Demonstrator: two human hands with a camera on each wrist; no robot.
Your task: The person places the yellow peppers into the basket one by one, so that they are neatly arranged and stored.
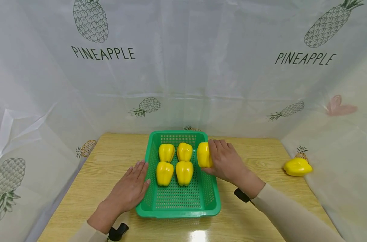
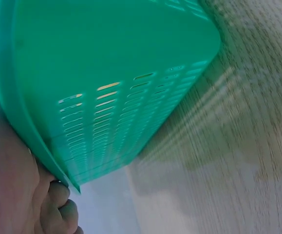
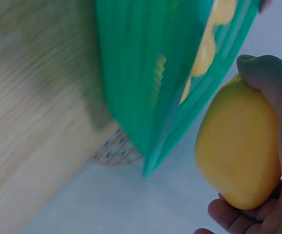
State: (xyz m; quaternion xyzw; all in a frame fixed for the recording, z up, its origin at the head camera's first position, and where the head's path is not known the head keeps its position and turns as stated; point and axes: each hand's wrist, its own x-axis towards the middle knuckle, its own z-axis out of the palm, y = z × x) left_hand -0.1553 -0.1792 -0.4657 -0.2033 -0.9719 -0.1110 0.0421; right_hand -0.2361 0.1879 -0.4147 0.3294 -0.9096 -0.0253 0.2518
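Holding a yellow bell pepper (image 1: pixel 204 155) above the right rim of a green slotted basket (image 1: pixel 177 206), the right hand (image 1: pixel 227 161) curls its fingers (image 3: pixel 267 78) and thumb around it. Four more yellow peppers (image 1: pixel 175 163) sit in two rows inside the basket on the wooden worktop (image 1: pixel 116 151). The left hand (image 1: pixel 130 188) rests flat, its straight fingers against the basket's left wall. Another yellow pepper (image 1: pixel 297 167) lies well apart at the worktop's right edge.

I see long beige fabric sleeves (image 1: pixel 286 210) on both arms, bare hands, and a small black wrist-mounted camera unit (image 1: pixel 118 232) under each wrist.
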